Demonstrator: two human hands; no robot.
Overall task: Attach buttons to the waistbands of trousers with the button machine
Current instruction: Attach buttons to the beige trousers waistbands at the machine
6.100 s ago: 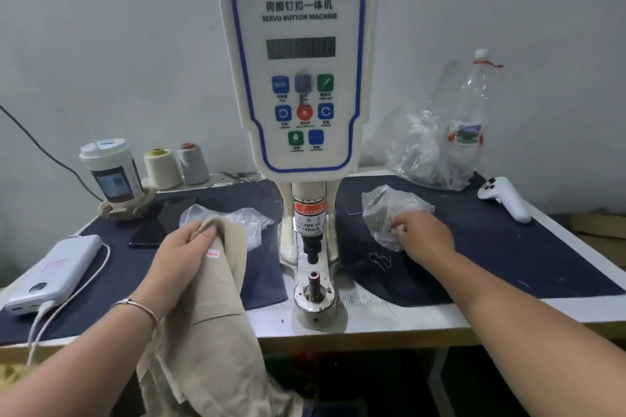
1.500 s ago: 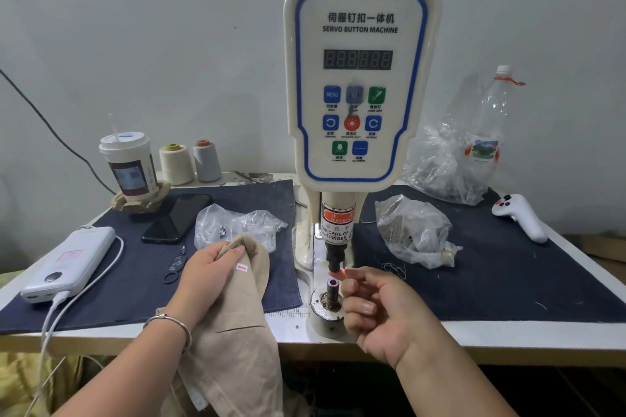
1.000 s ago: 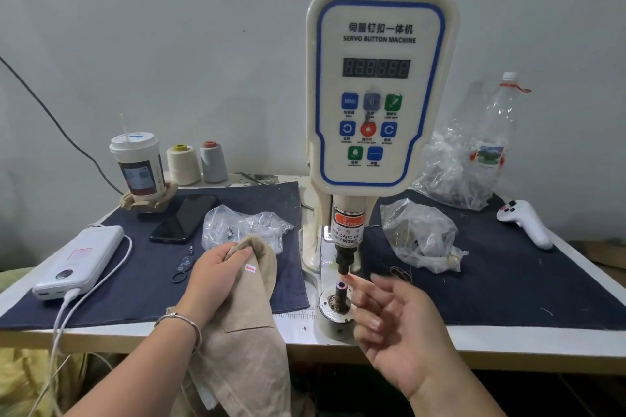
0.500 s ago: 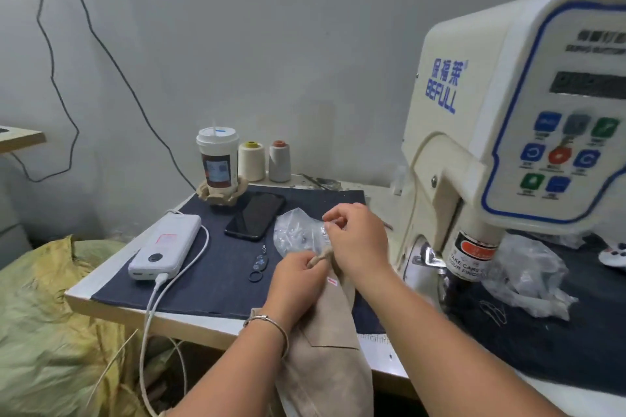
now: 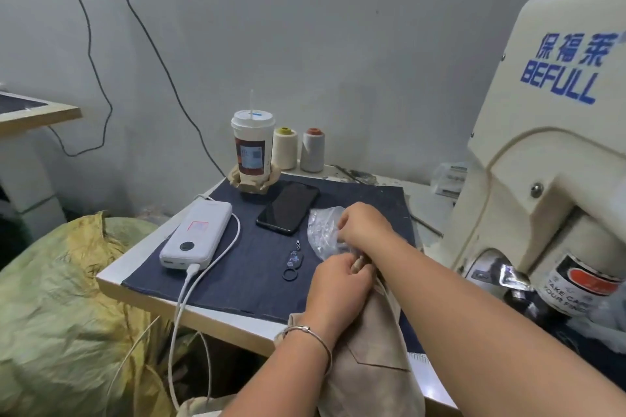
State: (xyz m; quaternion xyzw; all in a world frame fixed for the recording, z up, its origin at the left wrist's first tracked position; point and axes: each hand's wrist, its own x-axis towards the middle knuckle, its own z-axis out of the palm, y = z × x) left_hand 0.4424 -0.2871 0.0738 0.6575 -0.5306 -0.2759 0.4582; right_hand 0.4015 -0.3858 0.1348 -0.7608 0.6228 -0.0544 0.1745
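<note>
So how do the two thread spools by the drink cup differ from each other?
The left spool is wound with cream thread and has a yellow core on top; the right spool carries greyish thread with a reddish-orange core. The left spool stands right beside the drink cup, the right spool farther from it. Both stand upright at the back of the table and look alike in size.

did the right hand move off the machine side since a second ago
Yes. The right hand left the button machine post and crossed leftward to the clear plastic bag beside the phone.
</note>
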